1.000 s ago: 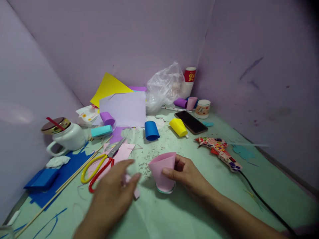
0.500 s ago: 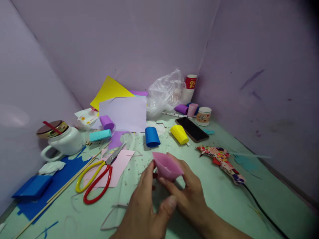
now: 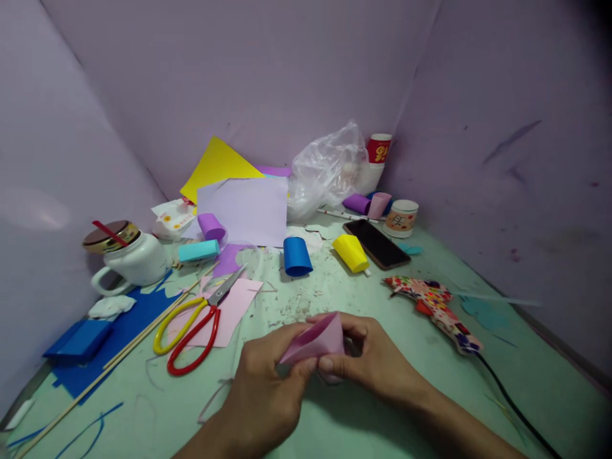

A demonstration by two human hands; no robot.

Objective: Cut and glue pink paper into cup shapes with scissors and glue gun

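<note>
- a flat, smooth, dull-lilac back wall [image 3: 268, 76], meeting the right wall at an upright corner
- a paler, smooth lilac left wall [image 3: 57, 146] with a soft, whitish patch of light
- a flat, greyish-purple right wall [image 3: 516, 197], streaked and spotted with dark smudges
- a flat, pale-green desk [image 3: 363, 427] between them

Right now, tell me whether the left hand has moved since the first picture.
Yes: relative to the scissors, the left hand moved right, to the pink cup.

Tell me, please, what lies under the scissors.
Pink paper lies under the scissors, with green tabletop beneath parts of the handles; whatever the paper itself covers cannot be seen.
</note>
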